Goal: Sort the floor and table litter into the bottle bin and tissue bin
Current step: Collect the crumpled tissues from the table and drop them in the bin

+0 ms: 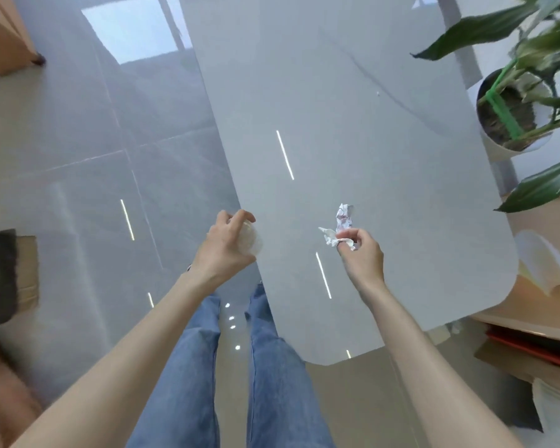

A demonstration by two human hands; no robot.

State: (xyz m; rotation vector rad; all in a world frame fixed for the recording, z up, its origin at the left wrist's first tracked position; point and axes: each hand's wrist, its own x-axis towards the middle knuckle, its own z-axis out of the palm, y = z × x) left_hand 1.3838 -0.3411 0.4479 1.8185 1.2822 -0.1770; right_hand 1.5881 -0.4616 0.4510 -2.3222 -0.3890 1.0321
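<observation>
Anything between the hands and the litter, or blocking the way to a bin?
No. The left hand grips the clear bottle, the right hand pinches the crumpled tissue over the table. No bin clearly shows, so that path cannot be judged.

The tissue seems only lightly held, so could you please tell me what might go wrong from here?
The right hand pinches the crumpled tissue by its lower part only; most of it sticks out free, so it might slip onto the table. The left hand grips a clear bottle at the same time, and no bin is plainly in view, so the items could end up swapped.
</observation>
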